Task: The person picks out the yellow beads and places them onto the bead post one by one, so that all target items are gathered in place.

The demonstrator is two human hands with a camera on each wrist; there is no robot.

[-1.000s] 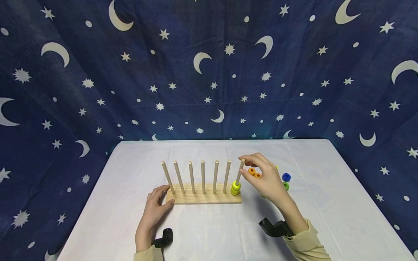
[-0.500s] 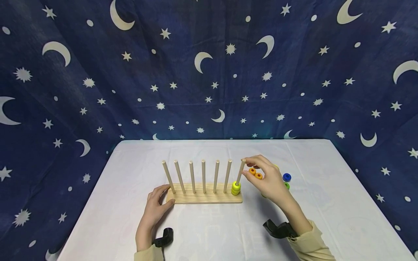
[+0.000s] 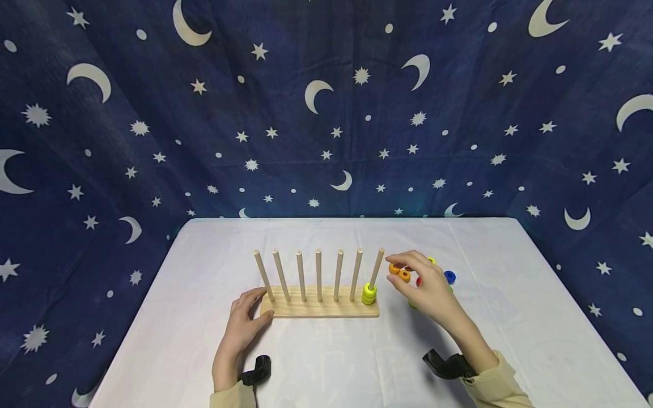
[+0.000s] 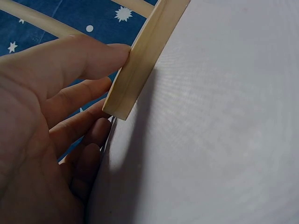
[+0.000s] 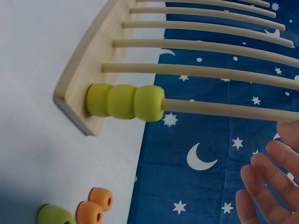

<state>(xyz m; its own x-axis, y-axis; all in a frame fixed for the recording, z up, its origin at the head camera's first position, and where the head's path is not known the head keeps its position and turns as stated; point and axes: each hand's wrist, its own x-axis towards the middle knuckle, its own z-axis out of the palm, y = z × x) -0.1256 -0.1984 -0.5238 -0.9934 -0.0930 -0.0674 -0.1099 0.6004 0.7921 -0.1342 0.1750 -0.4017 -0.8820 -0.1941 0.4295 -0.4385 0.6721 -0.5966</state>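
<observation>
A pale wooden peg rack (image 3: 316, 310) stands on the white table, with a row of several upright pegs. Three yellow beads (image 5: 124, 101) are stacked at the foot of its rightmost peg. My left hand (image 3: 244, 326) holds the rack's left end, thumb on the front edge and fingers behind; the left wrist view shows the thumb against the wooden base (image 4: 140, 60). Just right of the rightmost peg, my right hand (image 3: 428, 286) hovers with fingers spread and nothing between them. Two orange beads (image 3: 405, 276) lie beyond its fingertips.
More loose beads lie around and partly behind the right hand: a blue bead (image 3: 449, 277), a red bead (image 3: 418, 281), a yellow bead (image 3: 431, 260) and a green bead (image 5: 55, 214). A dark blue star-and-moon cloth (image 3: 285, 113) hangs behind the table.
My right hand has drawn away from the top of the rightmost peg, moving right and slightly down toward the loose beads. The left hand and the rack stay put.
</observation>
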